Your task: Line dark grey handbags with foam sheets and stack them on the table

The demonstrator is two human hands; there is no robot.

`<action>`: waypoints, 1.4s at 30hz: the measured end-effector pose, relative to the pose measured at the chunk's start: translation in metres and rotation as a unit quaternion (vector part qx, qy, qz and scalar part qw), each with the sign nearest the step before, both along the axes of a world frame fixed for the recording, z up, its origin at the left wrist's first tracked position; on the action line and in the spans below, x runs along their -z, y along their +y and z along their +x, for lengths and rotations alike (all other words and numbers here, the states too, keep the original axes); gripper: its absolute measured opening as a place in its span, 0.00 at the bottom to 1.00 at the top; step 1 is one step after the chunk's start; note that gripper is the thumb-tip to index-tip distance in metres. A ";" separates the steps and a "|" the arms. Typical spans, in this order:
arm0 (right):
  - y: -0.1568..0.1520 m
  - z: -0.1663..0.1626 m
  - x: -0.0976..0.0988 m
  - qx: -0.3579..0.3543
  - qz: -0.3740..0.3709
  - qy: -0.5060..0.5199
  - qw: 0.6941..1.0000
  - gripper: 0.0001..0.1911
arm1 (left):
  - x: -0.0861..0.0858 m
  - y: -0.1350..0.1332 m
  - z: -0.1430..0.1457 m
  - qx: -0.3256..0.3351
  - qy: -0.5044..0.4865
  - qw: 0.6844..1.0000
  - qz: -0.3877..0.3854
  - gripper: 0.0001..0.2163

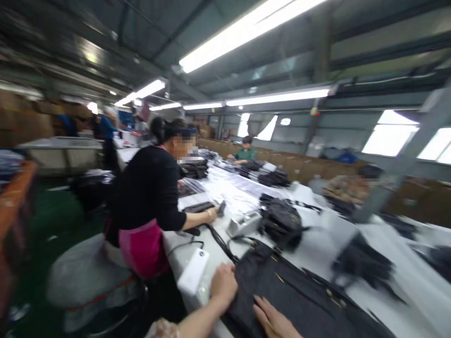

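I see L hand [223, 284] curled on the black bag [299, 295] at its left edge, R hand [273, 320] flat, fingers spread on it. White phone [193, 271] just left of bag.

Strip-lit hall [246, 28], long white table [317, 244]

Left hand [223, 284] and right hand [275, 321] bare, no gloves; forearms uncovered; no rings visible.

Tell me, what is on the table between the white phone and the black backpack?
In the head view, a black strap and a white-grey tape dispenser lie between the white phone and the black backpack.
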State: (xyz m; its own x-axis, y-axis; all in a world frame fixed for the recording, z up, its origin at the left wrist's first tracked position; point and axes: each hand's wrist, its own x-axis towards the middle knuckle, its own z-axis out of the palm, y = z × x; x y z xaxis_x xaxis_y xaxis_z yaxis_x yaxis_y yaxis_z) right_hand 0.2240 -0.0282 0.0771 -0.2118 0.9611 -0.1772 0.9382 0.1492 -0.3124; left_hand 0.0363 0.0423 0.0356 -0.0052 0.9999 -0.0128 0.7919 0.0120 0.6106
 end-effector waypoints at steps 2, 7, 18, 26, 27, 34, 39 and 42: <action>-0.053 0.045 -0.017 0.062 -0.073 -0.012 0.995 0.28 | 0.014 -0.014 0.029 0.021 -0.017 1.000 0.002 0.10; -0.143 0.101 -0.055 0.203 -0.075 -0.089 0.972 0.35 | 0.029 -0.003 0.019 0.044 -0.037 0.998 0.009 0.09; -0.202 0.154 -0.001 0.157 0.077 -0.220 0.960 0.34 | 0.038 0.002 0.003 0.076 -0.018 0.997 -0.014 0.10; -0.235 0.142 0.040 0.212 0.056 -0.140 0.966 0.38 | 0.032 -0.004 0.000 0.106 0.040 0.994 0.008 0.12; -0.237 0.140 0.042 0.214 0.054 -0.135 0.966 0.37 | 0.031 -0.006 0.001 0.112 0.053 0.992 0.018 0.12; -0.234 0.141 0.036 0.221 0.025 -0.116 0.968 0.38 | -0.009 -0.025 0.030 0.173 0.164 0.959 0.154 0.19; -0.234 0.150 0.048 0.217 0.036 -0.117 0.968 0.40 | -0.054 -0.067 0.075 0.396 0.156 0.886 0.187 0.24; -0.232 0.162 0.059 0.199 0.035 -0.110 0.973 0.42 | -0.056 -0.096 0.093 0.548 0.140 0.818 0.105 0.33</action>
